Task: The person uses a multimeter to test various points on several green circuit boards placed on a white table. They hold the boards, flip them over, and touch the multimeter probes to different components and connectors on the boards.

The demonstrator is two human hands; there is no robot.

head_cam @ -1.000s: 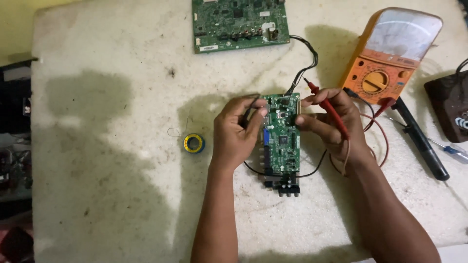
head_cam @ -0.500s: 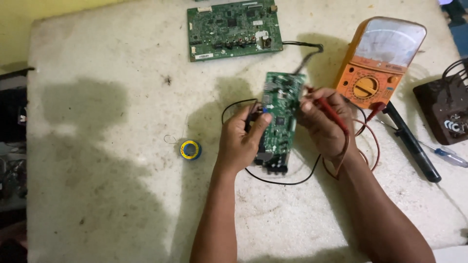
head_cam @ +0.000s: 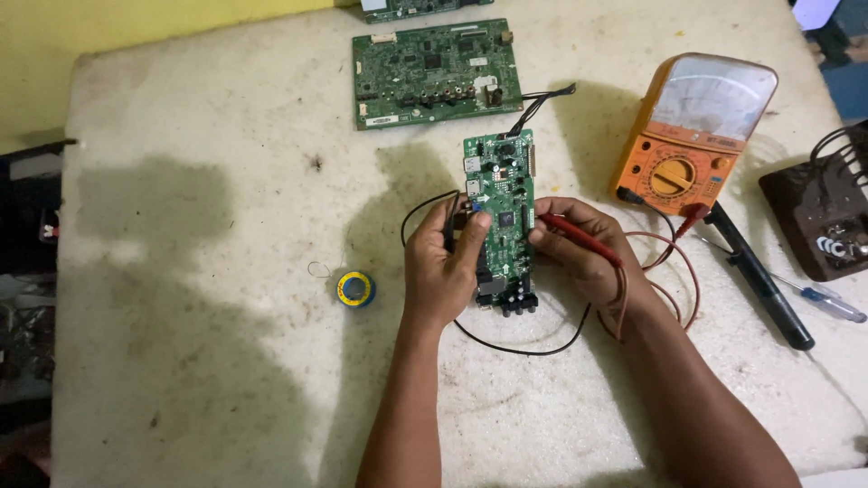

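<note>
While both hands close around it, the small green circuit board [head_cam: 500, 221] stands lengthwise near the middle of the white worktable [head_cam: 199, 244], its connector end towards the person. The left hand [head_cam: 440, 271] grips the board's left edge, thumb laid over its face, and also holds a black probe [head_cam: 449, 230] against that side. The right hand [head_cam: 583, 253] is closed on a red probe [head_cam: 579, 239], whose tip points at the board's right edge, while its fingers steady that side. A black lead [head_cam: 520, 348] loops out from under the board towards the person, and a red lead [head_cam: 674, 271] curls beside the right wrist.

Just right of the hands sits an orange analogue multimeter [head_cam: 696, 131], with a dial and a pale scale window. Near it lie a black pen-shaped tool [head_cam: 759, 280] and a screwdriver with a clear handle [head_cam: 827, 303]; a dark brown device [head_cam: 818, 221] sits at the table's right edge. Left of the left hand lies a small yellow and blue roll [head_cam: 356, 289]. Farther up the table, well apart from the hands, lies a larger green circuit board [head_cam: 434, 77], from which a black cable [head_cam: 538, 104] trails right.
</note>
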